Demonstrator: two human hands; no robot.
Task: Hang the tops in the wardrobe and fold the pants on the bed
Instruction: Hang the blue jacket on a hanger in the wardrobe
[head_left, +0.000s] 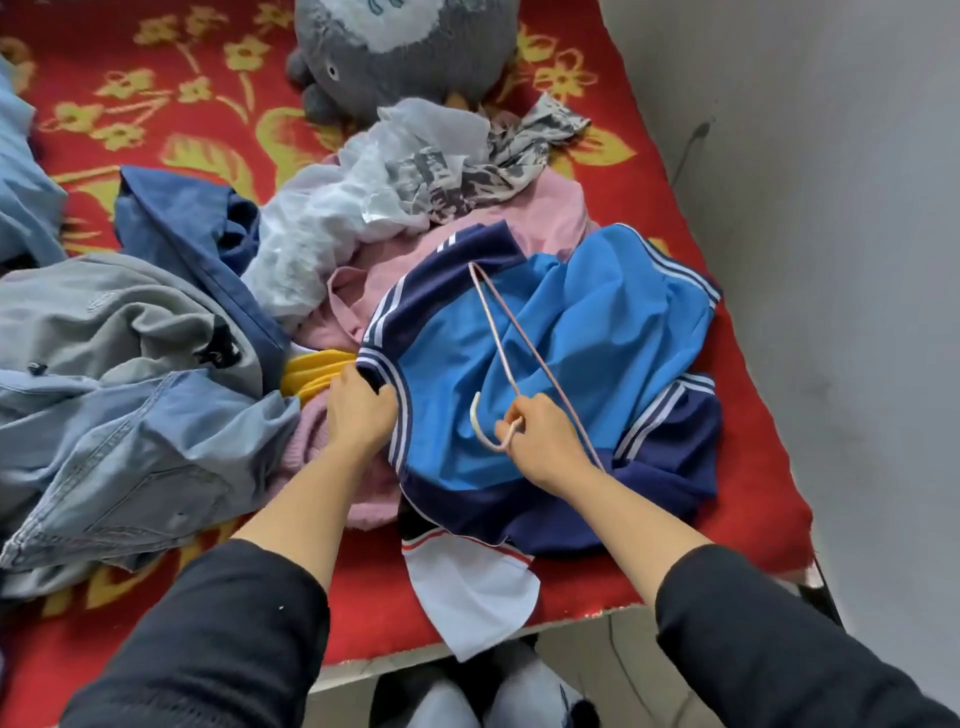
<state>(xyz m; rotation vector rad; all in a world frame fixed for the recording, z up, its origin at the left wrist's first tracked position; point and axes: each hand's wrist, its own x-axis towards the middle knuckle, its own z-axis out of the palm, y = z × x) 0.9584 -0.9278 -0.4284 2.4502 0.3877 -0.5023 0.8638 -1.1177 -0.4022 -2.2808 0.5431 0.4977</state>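
Two hands at the blue top (597, 332): left hand (358, 410) pinching its edge, right hand (540, 441) curled around a pink hanger (493, 338).

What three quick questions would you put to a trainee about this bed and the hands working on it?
1. True or false: the right hand holds the pink hanger close to its hook.
2. Multiple choice: what does the left hand grip? A) the striped edge of the blue top; B) the pink hanger; C) nothing.
3. Short answer: what colour is the plush toy at the far end of the red bed cover?

Key: 1 true; 2 A; 3 grey.
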